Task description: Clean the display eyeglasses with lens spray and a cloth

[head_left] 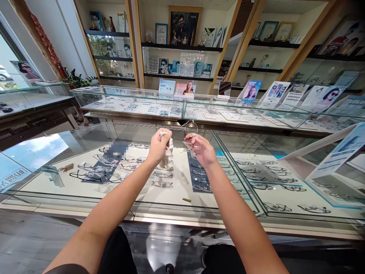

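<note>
Over the glass display case, my left hand (159, 146) is closed around a small spray bottle (165, 163) with a white top and a see-through lower part. My fingers cover much of it. To its right, my right hand (203, 150) pinches a pair of thin-rimmed eyeglasses (192, 128), one round lens standing up above the fingertips. The rest of the eyeglasses is partly hidden by the fingers. The two hands are close together but apart.
Beneath my hands is the glass-topped display case (114, 198), with rows of eyeglass frames (163, 184) inside. A card stand (336, 152) stands at the right. Another glass case (128, 97) runs behind, with shelves of framed pictures (184, 26) beyond.
</note>
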`<action>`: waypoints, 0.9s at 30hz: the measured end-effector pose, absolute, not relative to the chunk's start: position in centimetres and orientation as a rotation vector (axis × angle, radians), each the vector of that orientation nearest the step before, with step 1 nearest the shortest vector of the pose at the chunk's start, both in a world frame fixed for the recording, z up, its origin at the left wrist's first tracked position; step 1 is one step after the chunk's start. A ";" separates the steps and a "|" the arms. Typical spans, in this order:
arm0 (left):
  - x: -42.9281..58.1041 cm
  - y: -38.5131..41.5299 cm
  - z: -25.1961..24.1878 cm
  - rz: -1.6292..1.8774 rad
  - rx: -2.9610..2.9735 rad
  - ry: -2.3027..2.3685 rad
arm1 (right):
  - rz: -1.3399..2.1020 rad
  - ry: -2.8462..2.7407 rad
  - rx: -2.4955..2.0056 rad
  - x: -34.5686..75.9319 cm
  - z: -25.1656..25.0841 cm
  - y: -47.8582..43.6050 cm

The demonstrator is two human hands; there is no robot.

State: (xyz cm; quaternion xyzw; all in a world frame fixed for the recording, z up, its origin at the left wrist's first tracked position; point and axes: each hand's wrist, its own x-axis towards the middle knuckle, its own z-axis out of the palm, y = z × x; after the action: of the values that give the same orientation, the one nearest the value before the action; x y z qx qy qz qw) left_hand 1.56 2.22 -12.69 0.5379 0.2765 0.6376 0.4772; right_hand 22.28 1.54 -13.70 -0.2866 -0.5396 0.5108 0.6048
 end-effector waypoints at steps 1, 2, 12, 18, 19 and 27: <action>1.5 2.0 -12.6 1.551 1.358 0.694 | 1.196 -1.242 -0.656 22.5 -13.7 1.6; 1.6 1.7 -12.5 1.548 1.400 0.711 | 1.216 -1.241 -0.644 22.7 -13.7 1.7; 1.8 1.2 -12.5 1.709 1.584 0.725 | 1.327 -1.391 -0.526 23.1 -14.0 2.2; 1.7 1.4 -12.9 1.692 1.663 0.706 | 1.286 -1.373 -0.518 23.0 -13.8 2.0; 1.6 1.4 -12.9 1.731 1.740 0.728 | 1.272 -1.386 -0.527 23.0 -13.7 1.9; 1.4 2.1 -13.8 1.746 2.445 0.797 | 1.146 -1.556 -0.589 22.5 -13.2 1.7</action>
State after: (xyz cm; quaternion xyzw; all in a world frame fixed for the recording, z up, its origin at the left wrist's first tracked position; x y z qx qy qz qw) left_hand 1.41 2.06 -13.80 0.7865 0.2565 0.5616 0.0168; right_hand 22.50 1.67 -13.24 -0.2470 -0.6522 0.4804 0.5319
